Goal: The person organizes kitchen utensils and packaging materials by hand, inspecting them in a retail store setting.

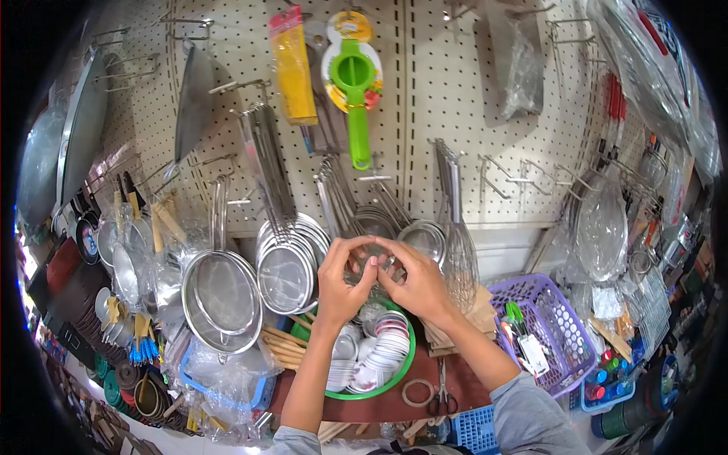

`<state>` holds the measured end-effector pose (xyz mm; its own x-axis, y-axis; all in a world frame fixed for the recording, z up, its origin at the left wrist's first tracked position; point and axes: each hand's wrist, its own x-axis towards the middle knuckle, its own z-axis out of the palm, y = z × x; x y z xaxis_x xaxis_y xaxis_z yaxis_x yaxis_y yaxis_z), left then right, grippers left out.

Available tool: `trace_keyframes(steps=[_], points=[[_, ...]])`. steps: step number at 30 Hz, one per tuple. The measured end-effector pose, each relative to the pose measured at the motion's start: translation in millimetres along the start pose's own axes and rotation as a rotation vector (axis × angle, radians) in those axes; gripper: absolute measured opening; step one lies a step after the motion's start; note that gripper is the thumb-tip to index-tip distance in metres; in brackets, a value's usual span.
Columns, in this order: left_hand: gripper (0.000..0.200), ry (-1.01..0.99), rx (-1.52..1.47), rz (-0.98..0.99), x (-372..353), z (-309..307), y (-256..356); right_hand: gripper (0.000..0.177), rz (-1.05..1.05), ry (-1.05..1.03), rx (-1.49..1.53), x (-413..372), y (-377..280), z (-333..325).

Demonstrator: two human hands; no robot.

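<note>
My left hand [345, 279] and my right hand [418, 282] are raised in front of the hanging strainers. Their fingertips meet at the top and the thumbs come together below, so the curved fingers frame a gap. I see nothing held in either hand. Just under them a green basin [410, 350] holds white bowls [387, 350] and small metal dishes. Round mesh strainers [284, 279] hang left of my left hand. Beside my right hand hangs a wire whisk [459, 262]. Parts of the strainers behind are hidden by my hands.
A green press [355, 83] hangs on the pegboard [425, 91] above. At right stands a purple basket [538, 292] holding green-handled tools. Scissors [442, 394] and a ring [418, 392] lie on the red-brown surface [364, 412]. Wooden sticks [284, 349] lie left of the basin.
</note>
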<state>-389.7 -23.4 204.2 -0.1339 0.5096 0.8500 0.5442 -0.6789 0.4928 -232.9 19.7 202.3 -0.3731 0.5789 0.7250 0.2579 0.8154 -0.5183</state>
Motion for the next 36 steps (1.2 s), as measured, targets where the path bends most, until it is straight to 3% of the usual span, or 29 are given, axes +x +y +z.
trace_keyframes(steps=[8, 12, 20, 28, 31, 35, 36], points=[[0.023, -0.181, -0.103, -0.079, -61.0, 82.5, 39.7, 0.037, 0.071, -0.047, -0.071, -90.7, 28.4, -57.1], [0.021, -0.312, -0.165, -0.112, -92.5, 132.3, 49.9, 0.039, 0.122, 0.03, -0.037, -144.2, 53.3, -88.6], [0.018, -0.658, -0.398, -0.26, -141.0, 230.1, 84.1, 0.035, 0.391, 0.059, -0.121, -254.9, 103.9, -163.3], [0.02, -0.787, -0.584, -0.405, -203.0, 329.2, 83.7, 0.04, 0.613, 0.058, -0.154, -335.7, 154.8, -219.9], [0.028, -0.811, -0.621, -0.464, -224.1, 355.4, 83.2, 0.035, 0.671, 0.056, -0.189, -351.0, 174.1, -234.9], [0.034, -0.824, -0.616, -0.514, -252.7, 388.5, 73.0, 0.06, 0.925, -0.217, -0.306, -374.1, 225.0, -251.9], [0.034, -0.838, -0.588, -0.535, -259.5, 396.0, 70.2, 0.074, 0.955, -0.293, -0.415, -387.2, 251.3, -247.5]])
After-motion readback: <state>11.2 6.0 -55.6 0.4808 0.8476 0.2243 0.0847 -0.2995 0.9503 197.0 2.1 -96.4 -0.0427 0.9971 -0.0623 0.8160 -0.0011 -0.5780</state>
